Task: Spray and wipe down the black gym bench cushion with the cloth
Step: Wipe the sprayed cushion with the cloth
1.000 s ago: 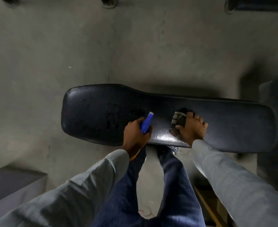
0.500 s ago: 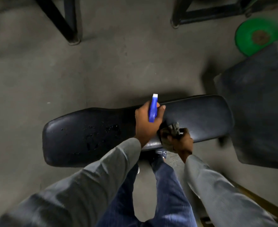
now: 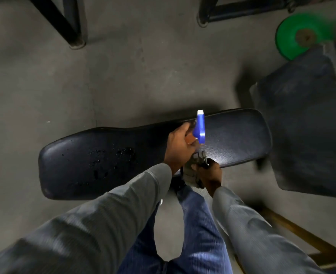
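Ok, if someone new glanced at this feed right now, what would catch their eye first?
Probably the bright blue spray bottle, gripped in the left hand above the middle of the black bench cushion. Next, the green weight plate on the floor at upper right. Then the wet droplets on the cushion's left half, and the cloth bunched in the right hand at its near edge.

Dim grey concrete floor [image 3: 123, 80], black frame legs [image 3: 68, 22] (green weight plate [image 3: 290, 42] far right)
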{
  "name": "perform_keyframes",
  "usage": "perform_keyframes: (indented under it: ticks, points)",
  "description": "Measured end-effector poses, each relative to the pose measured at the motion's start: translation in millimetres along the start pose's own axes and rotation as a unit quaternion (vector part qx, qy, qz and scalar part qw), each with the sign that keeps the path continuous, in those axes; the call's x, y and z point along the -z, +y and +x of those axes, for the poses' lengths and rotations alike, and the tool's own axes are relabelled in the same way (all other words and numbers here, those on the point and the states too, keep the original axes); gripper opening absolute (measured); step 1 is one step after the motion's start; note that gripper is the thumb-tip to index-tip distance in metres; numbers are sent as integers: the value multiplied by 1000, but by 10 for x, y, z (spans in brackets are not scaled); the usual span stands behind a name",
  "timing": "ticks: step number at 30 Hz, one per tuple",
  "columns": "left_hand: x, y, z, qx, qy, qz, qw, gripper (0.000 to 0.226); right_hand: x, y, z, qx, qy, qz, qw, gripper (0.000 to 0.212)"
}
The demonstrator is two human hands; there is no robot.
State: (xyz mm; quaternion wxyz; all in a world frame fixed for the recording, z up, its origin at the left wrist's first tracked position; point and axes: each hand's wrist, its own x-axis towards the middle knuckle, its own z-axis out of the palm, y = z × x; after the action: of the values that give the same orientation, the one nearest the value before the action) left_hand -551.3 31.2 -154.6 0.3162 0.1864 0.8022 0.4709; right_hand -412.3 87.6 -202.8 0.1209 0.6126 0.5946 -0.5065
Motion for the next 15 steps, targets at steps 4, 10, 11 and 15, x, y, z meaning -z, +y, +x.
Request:
perform_keyframes:
  ticks: [4, 10, 11, 15]
  points:
    - [28, 4, 19, 0, 2, 53, 999, 27, -118, 79, -71, 21, -29, -36, 999, 27]
    - [103, -116, -38, 18, -4, 95, 995, 41, -372, -32, -97, 54, -59, -66, 995, 27]
    - [157, -171, -81, 35, 5, 96, 995, 53, -430, -74, -86, 52, -70, -76, 993, 29]
    - [448, -533, -367, 115, 84, 91, 986, 55, -673, -205, -23, 54, -96, -56, 992, 31]
